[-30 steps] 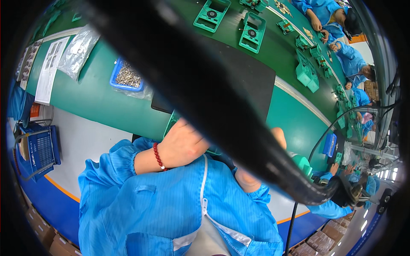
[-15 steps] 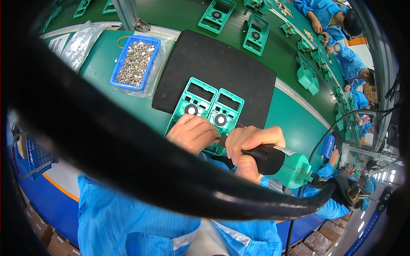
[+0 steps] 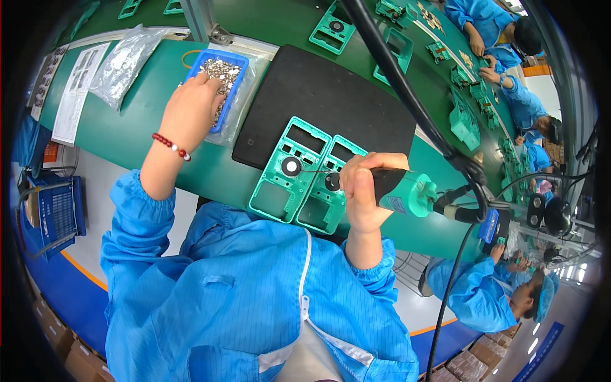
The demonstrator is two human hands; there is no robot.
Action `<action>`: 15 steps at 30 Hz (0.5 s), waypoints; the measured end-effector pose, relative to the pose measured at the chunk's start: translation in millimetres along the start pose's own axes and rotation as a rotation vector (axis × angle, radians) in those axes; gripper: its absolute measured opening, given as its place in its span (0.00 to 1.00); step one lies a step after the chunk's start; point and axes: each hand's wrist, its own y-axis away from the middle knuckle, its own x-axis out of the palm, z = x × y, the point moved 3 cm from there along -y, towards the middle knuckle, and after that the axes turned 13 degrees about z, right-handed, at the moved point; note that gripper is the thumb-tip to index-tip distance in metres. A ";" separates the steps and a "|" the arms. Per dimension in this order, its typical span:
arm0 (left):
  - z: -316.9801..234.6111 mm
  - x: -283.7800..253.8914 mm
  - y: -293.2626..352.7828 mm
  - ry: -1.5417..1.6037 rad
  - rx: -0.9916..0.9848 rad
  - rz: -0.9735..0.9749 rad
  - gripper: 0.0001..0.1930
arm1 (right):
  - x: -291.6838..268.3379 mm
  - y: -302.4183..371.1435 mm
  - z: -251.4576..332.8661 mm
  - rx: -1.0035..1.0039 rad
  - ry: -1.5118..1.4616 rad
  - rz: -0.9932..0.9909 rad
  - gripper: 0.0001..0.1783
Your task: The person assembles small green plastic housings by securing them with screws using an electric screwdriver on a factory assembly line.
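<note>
Two green housings (image 3: 287,182) lie side by side, far ends on the black mat (image 3: 318,89), long axes running away from the person, leaning right. Right hand (image 3: 365,198) is wrapped round the power driver (image 3: 412,193), butt pointing right, tip hidden; left hand (image 3: 189,109) has fingers in the blue tray (image 3: 234,93), can't tell if pinching anything.

Green bench (image 3: 149,102), left to right: printed paper (image 3: 77,95), clear plastic bag (image 3: 127,69), blue tray (image 3: 237,88) seemingly on clear film (image 3: 253,75), black mat (image 3: 331,95).
</note>
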 end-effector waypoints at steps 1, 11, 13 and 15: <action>3.6 -0.6 -0.2 -0.001 -0.007 0.000 0.08 | 1.0 -1.2 -1.4 0.000 -0.004 0.005 0.13; 5.2 -0.4 -2.1 0.035 0.002 -0.085 0.04 | 7.8 -1.5 -15.3 0.034 0.012 -0.038 0.12; 3.4 -0.5 -1.5 0.021 -0.014 -0.118 0.05 | 7.4 -3.4 -13.1 0.047 -0.013 -0.039 0.11; 0.4 -1.8 -0.1 -0.019 -0.009 -0.147 0.06 | 8.7 -8.0 -8.8 0.058 -0.069 0.084 0.10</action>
